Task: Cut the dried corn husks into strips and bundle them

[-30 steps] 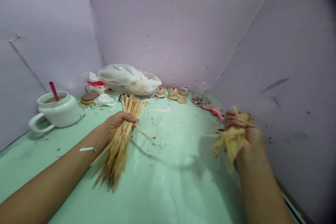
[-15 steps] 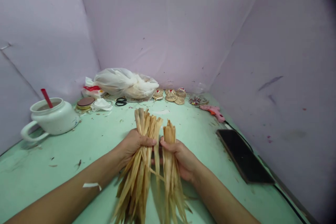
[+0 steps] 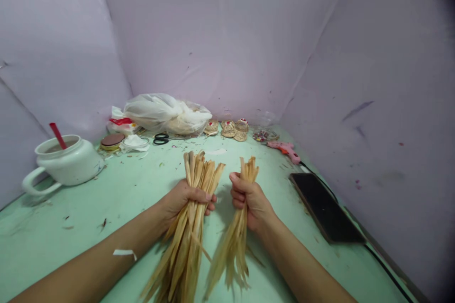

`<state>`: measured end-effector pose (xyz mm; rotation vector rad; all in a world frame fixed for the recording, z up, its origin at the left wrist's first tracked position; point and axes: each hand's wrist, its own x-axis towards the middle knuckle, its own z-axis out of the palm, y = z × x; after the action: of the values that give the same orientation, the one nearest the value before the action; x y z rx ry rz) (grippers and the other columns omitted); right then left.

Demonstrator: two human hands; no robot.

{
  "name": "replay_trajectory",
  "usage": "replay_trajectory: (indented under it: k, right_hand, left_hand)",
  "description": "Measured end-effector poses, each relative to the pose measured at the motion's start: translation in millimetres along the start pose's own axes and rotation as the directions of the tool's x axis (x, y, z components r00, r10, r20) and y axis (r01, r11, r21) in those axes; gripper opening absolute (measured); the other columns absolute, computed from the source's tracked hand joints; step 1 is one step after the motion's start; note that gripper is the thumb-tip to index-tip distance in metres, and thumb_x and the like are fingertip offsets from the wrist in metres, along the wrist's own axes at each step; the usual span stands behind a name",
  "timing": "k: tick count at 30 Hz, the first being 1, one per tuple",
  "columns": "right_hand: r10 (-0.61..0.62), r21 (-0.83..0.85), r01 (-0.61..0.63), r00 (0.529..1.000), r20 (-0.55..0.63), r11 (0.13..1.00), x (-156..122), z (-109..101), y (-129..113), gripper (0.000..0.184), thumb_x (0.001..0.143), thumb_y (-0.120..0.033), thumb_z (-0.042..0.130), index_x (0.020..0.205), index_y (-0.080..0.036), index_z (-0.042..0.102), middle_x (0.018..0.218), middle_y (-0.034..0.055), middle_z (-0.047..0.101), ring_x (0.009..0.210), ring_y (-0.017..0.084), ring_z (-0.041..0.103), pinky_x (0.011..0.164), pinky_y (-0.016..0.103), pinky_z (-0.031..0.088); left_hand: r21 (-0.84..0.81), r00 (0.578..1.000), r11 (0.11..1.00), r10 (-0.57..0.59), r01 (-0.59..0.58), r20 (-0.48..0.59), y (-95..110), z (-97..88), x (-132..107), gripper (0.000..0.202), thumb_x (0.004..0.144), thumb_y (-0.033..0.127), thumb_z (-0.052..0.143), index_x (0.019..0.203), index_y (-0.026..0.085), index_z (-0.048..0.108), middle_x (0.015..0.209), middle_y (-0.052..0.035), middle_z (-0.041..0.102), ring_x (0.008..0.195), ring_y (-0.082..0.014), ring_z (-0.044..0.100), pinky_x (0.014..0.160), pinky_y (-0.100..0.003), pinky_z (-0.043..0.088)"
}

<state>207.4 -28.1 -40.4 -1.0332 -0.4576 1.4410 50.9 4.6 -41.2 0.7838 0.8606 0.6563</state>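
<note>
My left hand (image 3: 190,199) is closed round a thick bundle of dried leaf strips (image 3: 185,251), tan and flat, with their short ends sticking up above the thumb and the long ends hanging down toward me. My right hand (image 3: 250,196) grips a thinner bundle of dried leaf strips (image 3: 234,241) in a fist. Its lower ends splay out to the left. A gap of green table separates the two bundles. The palms and the strips inside the fists are hidden.
On the green table (image 3: 142,184) stand a white mug (image 3: 74,163) with a red stick, a plastic bag (image 3: 167,113), black-handled scissors (image 3: 161,138), woven ornaments (image 3: 231,130) and a dish of beads (image 3: 265,135). A pink glue gun (image 3: 286,150) and a phone (image 3: 325,208) lie to the right.
My hands have moved apart. The right hand has drawn its bundle to the right and closed tighter round it, and the strips between the bundles have parted.
</note>
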Motion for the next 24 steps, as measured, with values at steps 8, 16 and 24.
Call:
replay_trajectory:
  k: [8,16,24]
  right_hand:
    - [-0.076,-0.189,0.069,0.997,-0.029,0.980,1,0,6,0.026,0.055,-0.027,0.073,0.069,-0.013,0.055,0.057,-0.0012,0.059,0.037,0.005,0.046,0.029,0.013,0.020]
    - [-0.011,-0.138,0.017,0.999,0.041,0.990,2,1,2,0.017,0.062,-0.022,0.064,0.072,-0.012,0.055,0.060,0.0018,0.062,0.037,0.008,0.055,0.026,0.013,0.022]
    - [-0.014,-0.136,0.019,0.999,0.034,0.990,7,-3,5,0.016,0.063,-0.024,0.062,0.063,-0.015,0.049,0.044,-0.0057,0.049,0.029,0.005,0.044,0.024,0.012,0.022]
  left_hand:
    - [0.005,1.000,1.000,-0.020,0.020,-0.005,-6,8.0,-2,0.030,0.050,0.006,0.063,0.080,0.006,0.066,0.064,-0.0104,0.068,0.053,-0.0181,0.063,0.049,-0.025,0.051]
    - [-0.091,0.996,0.994,-0.059,0.065,0.067,-3,-2.3,2,0.043,0.054,0.007,0.060,0.096,0.006,0.065,0.071,-0.0098,0.070,0.057,-0.0179,0.063,0.053,-0.026,0.049]
    - [-0.033,0.996,0.997,-0.064,0.067,0.069,-4,-7.2,5,0.017,0.050,0.007,0.060,0.065,0.004,0.065,0.044,-0.0049,0.057,0.039,-0.0108,0.051,0.042,-0.020,0.040]
